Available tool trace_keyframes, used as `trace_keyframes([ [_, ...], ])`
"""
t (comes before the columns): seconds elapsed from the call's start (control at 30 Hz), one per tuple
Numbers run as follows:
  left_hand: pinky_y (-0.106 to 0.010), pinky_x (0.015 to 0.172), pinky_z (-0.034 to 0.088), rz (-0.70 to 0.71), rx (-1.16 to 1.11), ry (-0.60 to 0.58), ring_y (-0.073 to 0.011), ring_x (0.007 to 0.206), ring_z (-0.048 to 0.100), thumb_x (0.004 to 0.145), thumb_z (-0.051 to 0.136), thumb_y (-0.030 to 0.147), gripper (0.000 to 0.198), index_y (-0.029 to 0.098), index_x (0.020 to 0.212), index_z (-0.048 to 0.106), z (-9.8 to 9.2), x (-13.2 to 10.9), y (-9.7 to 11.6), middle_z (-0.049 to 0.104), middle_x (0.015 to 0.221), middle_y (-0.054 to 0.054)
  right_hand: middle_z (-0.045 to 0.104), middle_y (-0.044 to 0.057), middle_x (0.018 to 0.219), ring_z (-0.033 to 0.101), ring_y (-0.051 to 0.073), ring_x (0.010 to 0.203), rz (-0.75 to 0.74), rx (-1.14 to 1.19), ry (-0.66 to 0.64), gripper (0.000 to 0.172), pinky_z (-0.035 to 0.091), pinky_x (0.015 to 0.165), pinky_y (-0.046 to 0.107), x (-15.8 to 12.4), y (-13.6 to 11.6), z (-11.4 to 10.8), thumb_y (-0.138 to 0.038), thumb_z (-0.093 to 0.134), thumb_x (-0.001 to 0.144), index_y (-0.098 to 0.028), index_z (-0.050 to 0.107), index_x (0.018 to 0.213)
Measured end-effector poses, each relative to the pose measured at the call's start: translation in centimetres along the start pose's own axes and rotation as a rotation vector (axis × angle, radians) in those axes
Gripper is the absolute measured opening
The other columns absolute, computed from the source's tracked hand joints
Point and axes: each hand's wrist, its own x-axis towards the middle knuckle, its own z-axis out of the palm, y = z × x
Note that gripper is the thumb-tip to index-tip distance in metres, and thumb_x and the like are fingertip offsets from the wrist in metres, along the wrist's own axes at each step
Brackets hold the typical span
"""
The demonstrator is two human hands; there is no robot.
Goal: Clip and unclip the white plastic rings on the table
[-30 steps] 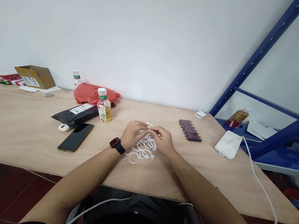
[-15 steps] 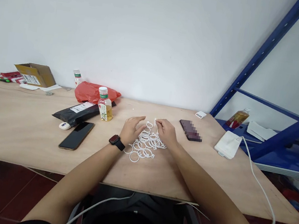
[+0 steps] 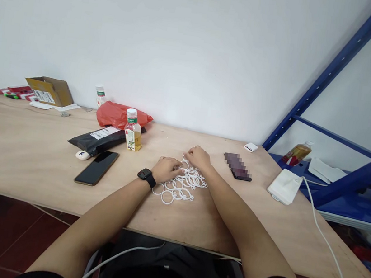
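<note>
Fingers (image 3: 188, 153) of the right hand (image 3: 200, 158) curl narrowly at the far end of a heap of white rings (image 3: 188, 183) on the tabletop (image 3: 168, 221), and those of the left hand (image 3: 163, 170) bend over its left edge; from my feed I cannot tell whether either holds a ring. I judge 2 risks: overlapping rings could snag others if 1 is lifted, and a low left hand could sweep the nearest aside.

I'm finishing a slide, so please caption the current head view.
Left hand and right hand at a cluster of white rings on a wooden table.
</note>
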Motion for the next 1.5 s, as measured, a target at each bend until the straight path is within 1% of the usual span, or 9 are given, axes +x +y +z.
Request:
trace_keyframes([
  [0.2,-0.032,0.087,0.041,-0.027,-0.007,0.025,-0.0195,0.085,0.066,0.094,0.041,0.05,0.043,0.022,0.09,0.073,-0.6,-0.1,0.2,0.074,0.084,-0.004,0.07,0.008,0.094,0.062,0.018,0.08,-0.07,-0.043,-0.037,0.024,0.039,0.062,0.025,-1.1,-1.1,0.8,-0.032,0.052,0.084,-0.022,0.074,0.082],
  [0.43,-0.03,0.081,0.044,-0.135,-0.02,0.118,-0.0203,0.088,0.067,0.093,0.047,0.043,0.034,0.021,0.097,0.074,-0.5,0.1,-0.3,0.075,0.096,-0.006,0.07,0.007,0.088,0.06,0.016,0.077,-0.163,-0.071,-0.163,0.024,0.035,0.061,0.024,-2.4,-1.6,0.0,-0.026,0.049,0.087,-0.019,0.071,0.078],
  [0.6,-0.032,0.086,0.048,-0.219,-0.086,0.236,-0.0225,0.097,0.067,0.091,0.052,0.037,0.032,0.018,0.108,0.071,0.5,0.3,-1.7,0.073,0.108,-0.009,0.066,0.008,0.09,0.057,0.017,0.082,-0.248,0.093,-0.113,0.019,0.037,0.07,0.025,-3.3,-0.8,-0.4,-0.023,0.048,0.089,-0.016,0.064,0.079],
  [0.7,-0.034,0.088,0.05,-0.203,-0.284,0.336,-0.0223,0.095,0.067,0.09,0.054,0.034,0.037,0.014,0.118,0.067,1.2,0.6,-2.2,0.07,0.116,-0.013,0.062,0.006,0.089,0.055,0.017,0.085,-0.303,0.354,0.012,0.016,0.039,0.077,0.027,-4.4,-0.5,-0.7,-0.023,0.046,0.092,-0.017,0.059,0.086],
  [0.8,-0.035,0.087,0.052,-0.144,-0.603,0.383,-0.0222,0.094,0.068,0.087,0.059,0.036,0.039,0.011,0.115,0.068,1.6,1.0,-2.2,0.072,0.111,-0.014,0.058,0.004,0.086,0.053,0.017,0.082,-0.352,0.56,0.067,0.014,0.041,0.076,0.028,-5.9,-0.7,-0.9,-0.025,0.044,0.094,-0.018,0.055,0.087],
  [0.9,-0.035,0.08,0.055,-0.147,-0.884,0.365,-0.0218,0.087,0.069,0.076,0.071,0.042,0.042,0.01,0.103,0.072,1.7,1.2,-2.0,0.074,0.1,-0.013,0.055,0.003,0.086,0.052,0.017,0.081,-0.408,0.635,0.096,0.013,0.041,0.075,0.03,-7.0,-1.2,-1.0,-0.025,0.043,0.094,-0.019,0.052,0.086],
  [1.0,-0.034,0.076,0.056,-0.175,-1.02,0.343,-0.0205,0.081,0.069,0.067,0.079,0.045,0.045,0.01,0.096,0.073,1.4,1.2,-1.7,0.075,0.093,-0.011,0.055,0.004,0.087,0.052,0.018,0.083,-0.443,0.641,0.14,0.016,0.041,0.076,0.031,-7.5,-1.6,-1.0,-0.026,0.042,0.096,-0.02,0.052,0.086],
  [1.3,-0.032,0.074,0.057,-0.091,-0.852,0.389,-0.0206,0.08,0.07,0.075,0.073,0.042,0.031,0.014,0.088,0.076,0.9,0.5,-0.5,0.077,0.089,-0.008,0.061,0.006,0.095,0.055,0.017,0.079,-0.391,0.671,0.311,0.016,0.045,0.074,0.031,-7.7,-2.3,-1.8,-0.033,0.053,0.093,-0.021,0.062,0.099],
  [1.5,-0.03,0.071,0.057,-0.059,-0.777,0.405,-0.0199,0.078,0.07,0.076,0.072,0.039,0.026,0.015,0.085,0.077,0.9,0.0,0.4,0.077,0.085,-0.008,0.064,0.005,0.086,0.058,0.018,0.079,-0.436,0.735,0.351,0.018,0.045,0.072,0.032,-7.8,-2.9,-1.9,-0.034,0.054,0.093,-0.022,0.067,0.091],
])
